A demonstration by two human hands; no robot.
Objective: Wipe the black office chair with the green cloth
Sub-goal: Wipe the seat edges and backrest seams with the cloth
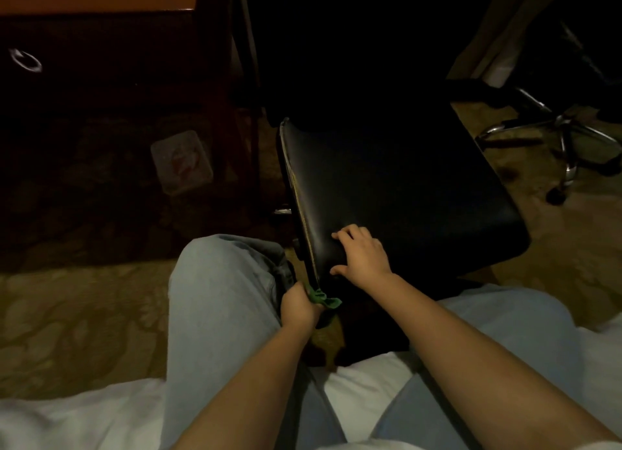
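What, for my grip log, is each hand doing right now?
Left hand: closed around the green cloth.
Right hand: open, resting on the chair seat, holding nothing.

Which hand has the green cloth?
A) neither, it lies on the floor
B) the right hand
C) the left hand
C: the left hand grips the green cloth at the near corner of the chair seat, while the right hand rests bare on top of it.
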